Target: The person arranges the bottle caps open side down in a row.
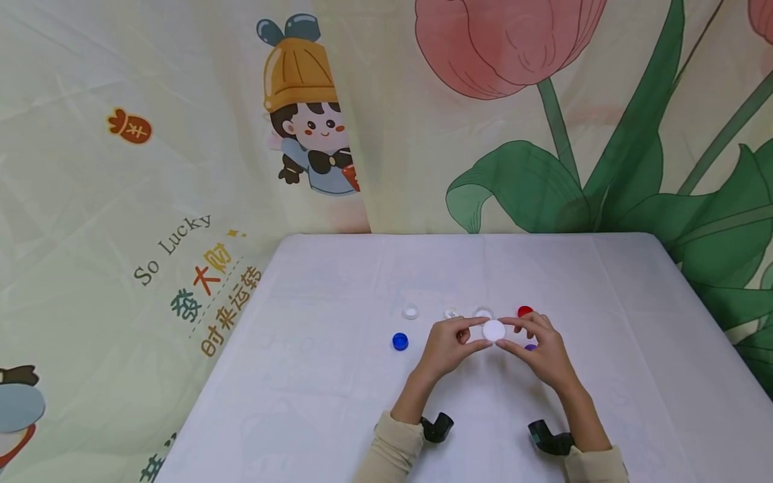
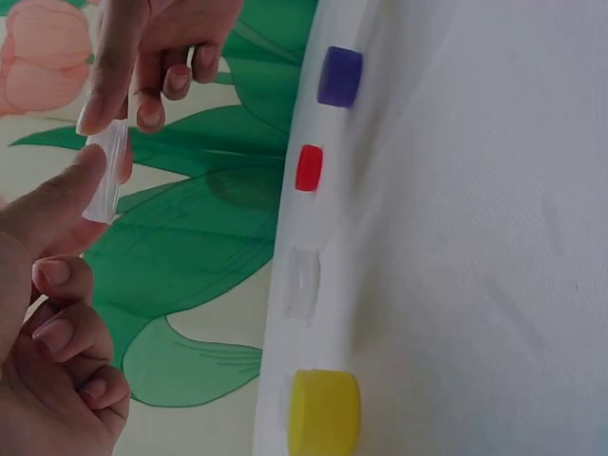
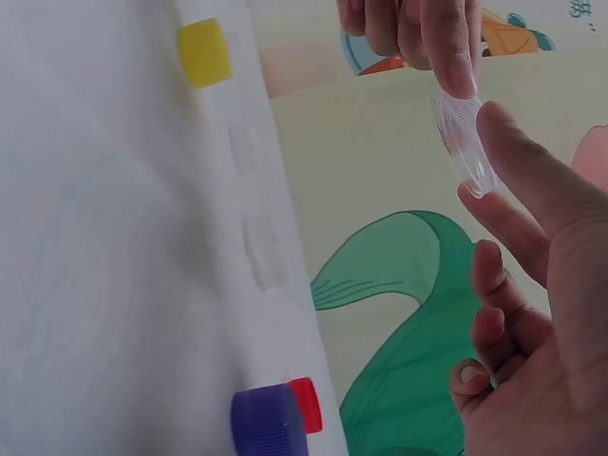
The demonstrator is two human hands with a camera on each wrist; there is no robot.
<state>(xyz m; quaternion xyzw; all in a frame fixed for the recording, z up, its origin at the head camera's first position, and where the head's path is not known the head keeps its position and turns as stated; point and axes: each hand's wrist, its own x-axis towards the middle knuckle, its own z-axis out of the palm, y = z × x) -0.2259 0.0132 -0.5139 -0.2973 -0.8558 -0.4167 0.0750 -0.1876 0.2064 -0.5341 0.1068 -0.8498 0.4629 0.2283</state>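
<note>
A round white bottle cap [image 1: 494, 330] with a ridged, translucent rim is held up above the table between both hands. The left hand [image 1: 445, 343] pinches its left side with thumb and index finger, and the right hand [image 1: 545, 350] pinches the right side likewise. Edge-on, the cap [image 2: 107, 171] shows fine ridges in the left wrist view. On both hands the other fingers curl loosely, clear of the cap. Behind the hands lie a red cap [image 1: 525, 311], a clear cap [image 1: 483, 312] and a purple-blue cap [image 1: 531, 347], the last partly hidden by the right hand.
Left of the hands, a blue cap [image 1: 400, 342] and a small white cap [image 1: 410, 311] lie on the white-covered table [image 1: 302, 389]. A yellow cap [image 2: 324, 413] shows in the wrist views. A printed cloth [image 1: 398, 147] hangs behind the table's far edge.
</note>
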